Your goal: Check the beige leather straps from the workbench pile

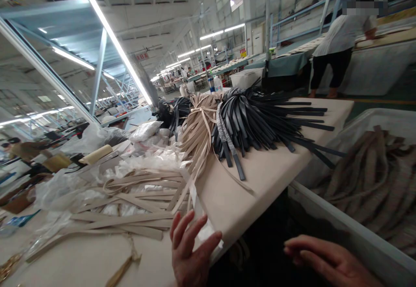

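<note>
My left hand [190,252] rests at the near edge of the beige worktable [260,178], fingers spread, thumb touching a strip of clear plastic [196,204]. Just beyond it lie loose beige straps [136,217] on crumpled plastic. My right hand [328,261] hovers off the table's edge over a dark gap, fingers loosely extended and holding nothing. Farther back sit a tied bundle of beige straps [198,122] and a large bundle of black straps [260,122].
A white bin [341,222] with tan straps [373,174] stands to the right below the table. Plastic bags [146,131] and rolls clutter the left side. A person in a white top [341,35] works at another table at the back right.
</note>
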The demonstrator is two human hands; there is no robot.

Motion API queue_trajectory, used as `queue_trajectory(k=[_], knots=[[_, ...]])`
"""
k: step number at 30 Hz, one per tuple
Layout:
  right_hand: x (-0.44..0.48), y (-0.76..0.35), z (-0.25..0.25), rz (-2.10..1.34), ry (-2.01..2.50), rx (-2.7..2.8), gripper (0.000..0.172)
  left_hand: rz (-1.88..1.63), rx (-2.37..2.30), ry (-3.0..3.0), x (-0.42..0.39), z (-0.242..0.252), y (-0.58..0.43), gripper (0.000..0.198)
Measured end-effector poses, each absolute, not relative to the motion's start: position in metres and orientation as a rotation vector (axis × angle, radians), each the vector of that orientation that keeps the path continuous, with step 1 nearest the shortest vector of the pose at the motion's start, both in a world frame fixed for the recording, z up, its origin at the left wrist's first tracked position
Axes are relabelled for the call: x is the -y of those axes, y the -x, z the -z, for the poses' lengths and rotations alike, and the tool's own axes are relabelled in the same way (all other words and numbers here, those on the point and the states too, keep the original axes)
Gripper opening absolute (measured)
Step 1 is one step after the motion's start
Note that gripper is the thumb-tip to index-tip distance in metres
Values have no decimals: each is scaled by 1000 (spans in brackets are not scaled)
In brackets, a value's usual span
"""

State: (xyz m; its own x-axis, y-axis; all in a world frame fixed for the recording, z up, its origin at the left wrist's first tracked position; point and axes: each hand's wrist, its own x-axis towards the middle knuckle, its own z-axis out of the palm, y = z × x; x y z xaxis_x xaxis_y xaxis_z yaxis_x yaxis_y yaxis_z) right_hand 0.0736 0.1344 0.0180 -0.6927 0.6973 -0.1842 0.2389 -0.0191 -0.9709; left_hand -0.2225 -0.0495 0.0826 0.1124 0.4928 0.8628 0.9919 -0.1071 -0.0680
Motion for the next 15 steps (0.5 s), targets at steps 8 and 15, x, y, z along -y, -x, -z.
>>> queue_trajectory(k=[8,15], knots=[[-33,67,-23,-2986,359,1239,83,1002,1451,1631,85,-74,195,15],[-39,107,-55,-2960,296,892,48,900,1364,1665,104,-73,179,16]])
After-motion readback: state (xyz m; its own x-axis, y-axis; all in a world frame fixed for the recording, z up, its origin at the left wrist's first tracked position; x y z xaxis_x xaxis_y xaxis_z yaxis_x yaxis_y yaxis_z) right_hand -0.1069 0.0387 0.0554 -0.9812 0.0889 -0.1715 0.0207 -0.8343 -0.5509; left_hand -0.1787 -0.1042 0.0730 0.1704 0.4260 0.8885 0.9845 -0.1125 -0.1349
